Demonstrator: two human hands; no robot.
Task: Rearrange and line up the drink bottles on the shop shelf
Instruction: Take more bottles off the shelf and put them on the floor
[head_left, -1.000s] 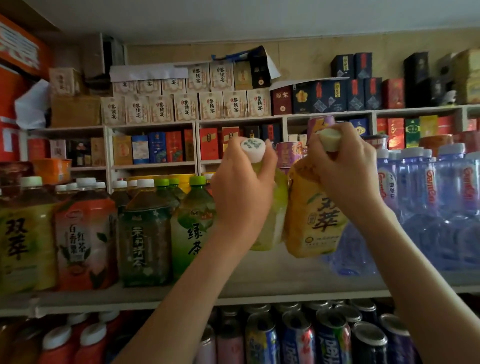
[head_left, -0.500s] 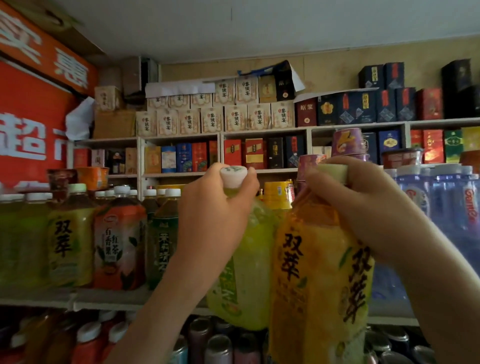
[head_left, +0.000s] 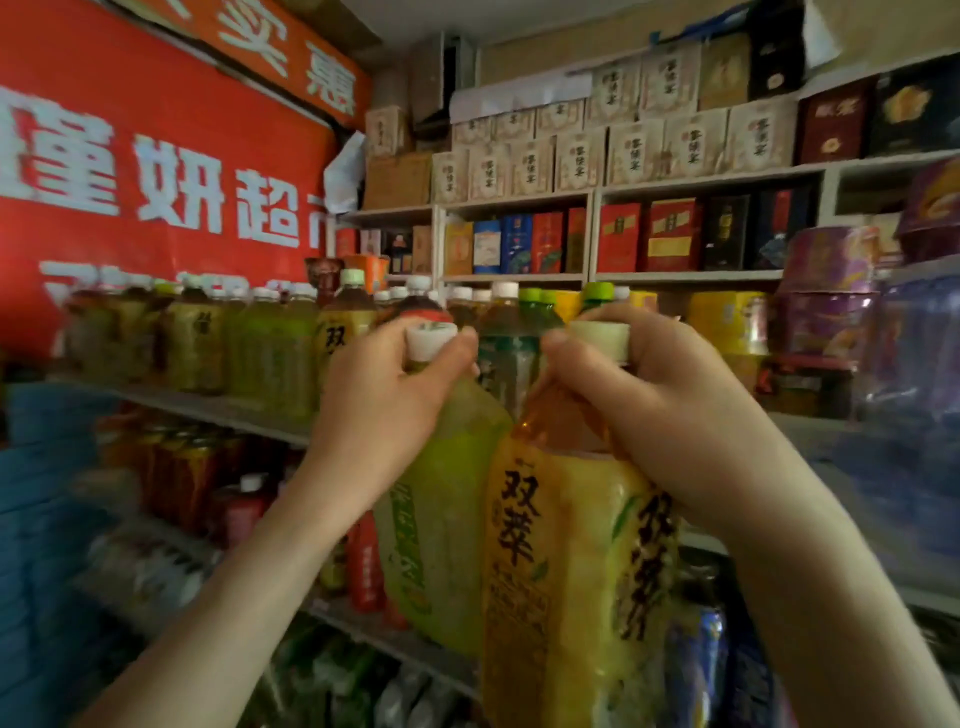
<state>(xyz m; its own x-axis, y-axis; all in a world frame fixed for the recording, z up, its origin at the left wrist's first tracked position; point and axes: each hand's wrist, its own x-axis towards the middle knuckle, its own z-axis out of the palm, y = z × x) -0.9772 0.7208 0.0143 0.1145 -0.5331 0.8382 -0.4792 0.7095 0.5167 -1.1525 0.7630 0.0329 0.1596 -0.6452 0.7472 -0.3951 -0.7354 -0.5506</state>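
Centre frame, low: left hand (head_left: 384, 410) curls round the neck of a green tea bottle (head_left: 441, 509), thumb and fingers pinching just under its white cap (head_left: 430, 340). Right hand (head_left: 660, 410) clamps the neck of a yellow-labelled tea bottle (head_left: 566, 571) the same way, below a pale cap (head_left: 602, 338). Both bottles hang upright in the air in front of the shelving, side by side, flanks touching. Neither stands on a shelf. Middle left: a shelf board (head_left: 218, 408) carries a row of tea bottles (head_left: 249, 343), blurred. Upper left: red banner (head_left: 156, 171) with white characters. Upper right: stacked beige boxes (head_left: 623, 150) on the back shelves.
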